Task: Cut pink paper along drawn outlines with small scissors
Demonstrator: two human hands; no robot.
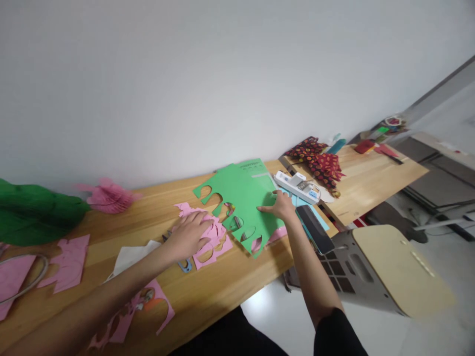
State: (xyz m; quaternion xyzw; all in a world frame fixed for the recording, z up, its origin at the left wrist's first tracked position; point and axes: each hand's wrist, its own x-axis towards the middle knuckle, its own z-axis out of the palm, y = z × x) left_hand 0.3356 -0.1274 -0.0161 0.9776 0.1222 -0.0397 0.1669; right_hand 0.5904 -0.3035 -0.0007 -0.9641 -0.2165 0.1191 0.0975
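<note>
My left hand [186,236] lies palm down on a pile of cut pink paper [217,238], with its fingers stretched out and the thumb apart. Round openings are cut in the pink pieces. Part of a pair of scissors with a blue handle [184,266] shows beside that hand. To the right is a green paper sheet [247,190] with rounded cutouts along its near and left edges. My right hand [280,204] rests at its right edge, thumb and forefinger spread apart over the sheet. The undersides of both hands are hidden.
Beyond my right hand are a white power strip [297,187], a dark phone [314,229] and a patterned red cloth [319,163]. On the left lie a white sheet [135,256], pink scraps [70,262], a pink paper pom-pom [110,196] and a green bundle [37,212]. A beige-topped appliance [397,267] stands beside the table.
</note>
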